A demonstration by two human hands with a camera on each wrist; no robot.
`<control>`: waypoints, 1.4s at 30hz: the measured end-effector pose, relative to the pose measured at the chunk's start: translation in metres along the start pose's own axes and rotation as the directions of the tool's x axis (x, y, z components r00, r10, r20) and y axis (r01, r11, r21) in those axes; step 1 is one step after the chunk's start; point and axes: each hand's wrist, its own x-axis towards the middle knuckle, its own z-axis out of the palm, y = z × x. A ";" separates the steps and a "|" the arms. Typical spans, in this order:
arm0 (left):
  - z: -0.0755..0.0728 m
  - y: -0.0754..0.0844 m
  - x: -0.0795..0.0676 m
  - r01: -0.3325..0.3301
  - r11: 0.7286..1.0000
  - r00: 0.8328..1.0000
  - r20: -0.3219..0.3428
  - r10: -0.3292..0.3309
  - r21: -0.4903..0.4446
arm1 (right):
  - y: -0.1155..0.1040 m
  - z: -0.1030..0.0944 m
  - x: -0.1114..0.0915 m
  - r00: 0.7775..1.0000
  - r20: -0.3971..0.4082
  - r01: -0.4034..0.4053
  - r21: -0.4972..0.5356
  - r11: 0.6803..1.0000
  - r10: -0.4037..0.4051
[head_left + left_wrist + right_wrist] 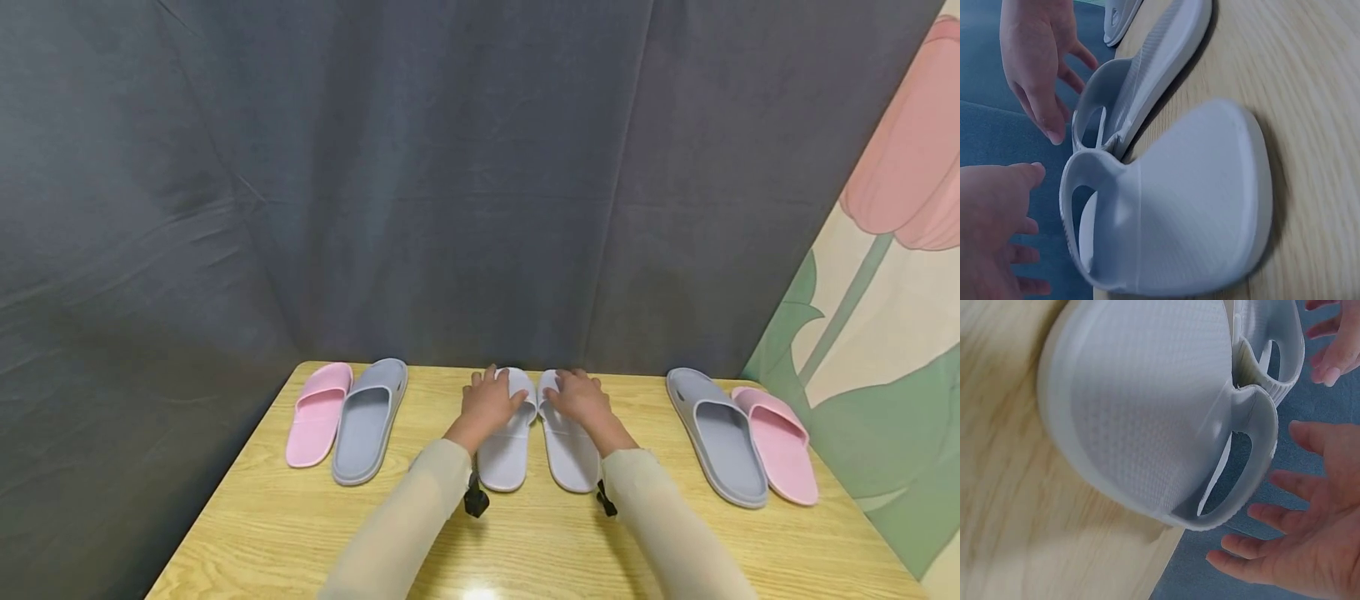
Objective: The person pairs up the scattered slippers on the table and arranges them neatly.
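Note:
Two pale, whitish slide slippers lie side by side in the middle, their straps meeting: a left one [502, 465] and a right one [573, 468]. My left hand [486, 402] hovers above the left slipper's strap, fingers spread. Over the right slipper's strap is my right hand [582, 398], its fingers also loosely spread. In the left wrist view a gap shows between the left hand [988, 225] and the near slipper [1197, 200]. Likewise, the right wrist view has the right hand [1316, 531] apart from its slipper [1147, 400]. Neither hand holds anything.
On the left of the wooden table [525, 554] lie a pink slipper [313, 429] and a grey slipper [360, 442]. Another grey slipper [731, 454] and pink slipper [783, 458] lie on the right. A dark curtain [465, 183] hangs behind; a tulip-painted wall [885, 350] stands right.

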 end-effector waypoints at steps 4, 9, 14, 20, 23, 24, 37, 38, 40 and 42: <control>-0.007 -0.003 -0.001 -0.023 0.999 1.000 -0.017 0.024 0.025 | 0.002 -0.007 0.001 1.000 0.005 -0.016 -0.021 1.000 0.016; -0.012 -0.007 -0.004 -0.040 0.998 0.998 -0.051 0.042 0.042 | 0.005 -0.014 -0.001 0.999 0.015 -0.033 -0.025 0.999 0.033; -0.014 -0.012 -0.008 -0.051 0.998 0.996 -0.075 0.053 0.038 | 0.010 -0.017 -0.005 1.000 -0.006 -0.019 -0.021 1.000 0.019; -0.020 -0.022 -0.014 -0.071 0.997 0.993 -0.096 0.074 0.042 | 0.015 -0.020 -0.008 1.000 -0.029 0.012 -0.015 1.000 -0.013; -0.024 -0.026 -0.017 -0.082 0.995 0.991 -0.100 0.087 0.053 | 0.018 -0.023 -0.010 0.999 -0.029 0.019 -0.033 0.999 -0.020; -0.025 -0.027 -0.018 -0.086 0.995 0.991 -0.101 0.091 0.056 | 0.018 -0.025 -0.010 0.999 -0.032 0.022 -0.042 0.999 -0.024; -0.033 -0.046 -0.026 -0.092 0.994 0.986 -0.136 0.099 0.055 | 0.023 -0.036 -0.015 0.996 -0.071 0.044 -0.065 0.997 -0.048; -0.034 -0.048 -0.028 -0.087 0.994 0.987 -0.133 0.094 0.058 | 0.024 -0.035 -0.015 0.996 -0.069 0.045 -0.064 0.997 -0.049; -0.034 -0.051 -0.031 -0.080 0.995 0.988 -0.129 0.087 0.054 | 0.025 -0.033 -0.016 0.996 -0.066 0.049 -0.063 0.997 -0.054; -0.034 -0.053 -0.034 -0.076 0.996 0.989 -0.125 0.082 0.055 | 0.027 -0.031 -0.016 0.997 -0.065 0.049 -0.061 0.997 -0.052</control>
